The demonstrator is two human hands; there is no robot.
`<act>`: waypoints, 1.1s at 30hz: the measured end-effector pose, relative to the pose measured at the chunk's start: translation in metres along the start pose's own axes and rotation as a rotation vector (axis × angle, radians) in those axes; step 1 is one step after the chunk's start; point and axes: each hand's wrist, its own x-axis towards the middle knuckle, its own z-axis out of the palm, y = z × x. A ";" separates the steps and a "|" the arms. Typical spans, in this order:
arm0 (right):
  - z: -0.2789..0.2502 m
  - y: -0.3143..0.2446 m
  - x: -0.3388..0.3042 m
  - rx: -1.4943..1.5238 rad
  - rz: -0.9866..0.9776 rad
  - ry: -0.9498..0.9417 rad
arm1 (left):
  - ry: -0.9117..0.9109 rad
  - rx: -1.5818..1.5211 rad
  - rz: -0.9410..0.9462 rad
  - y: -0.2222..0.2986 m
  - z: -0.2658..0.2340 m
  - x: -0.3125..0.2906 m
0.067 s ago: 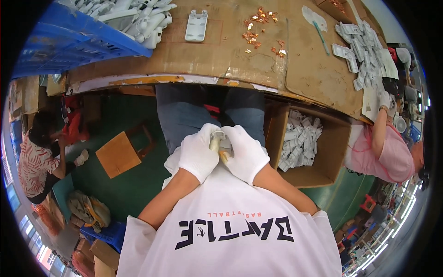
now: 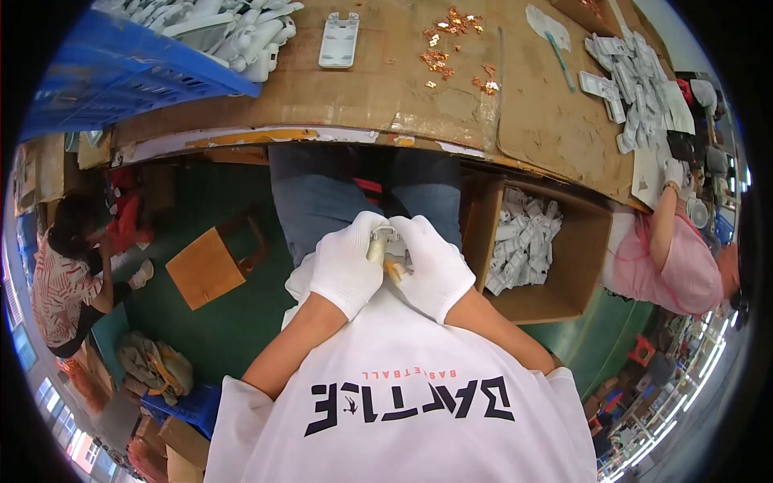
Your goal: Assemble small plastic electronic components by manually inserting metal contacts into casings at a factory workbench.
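Both my hands wear white knit gloves and meet over my lap, below the table edge. Between them is a small white plastic housing (image 2: 386,232), mostly covered by the fingers. My left hand (image 2: 345,262) is closed round its left side, the thumb lying along it. Closed on the other side is my right hand (image 2: 433,264), its thumb stained yellowish at the tip. A similar white housing (image 2: 339,40) lies open side up on the cardboard-covered table (image 2: 322,97). Several small copper pieces (image 2: 436,60) are scattered to its right.
A blue crate (image 2: 145,72) heaped with white parts stands at the left. Beside my right leg is a cardboard box (image 2: 580,278) of white parts. More housings (image 2: 632,88) and a teal pen (image 2: 560,60) lie at right. A wooden stool (image 2: 205,268) and two seated people flank me.
My hands have shifted very slightly, and a little more of the housing's end shows between the fingers. The view has tilted a touch.
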 end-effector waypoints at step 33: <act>-0.162 0.081 0.093 -0.339 -0.407 0.909 | -0.070 -0.679 0.290 0.121 0.008 0.166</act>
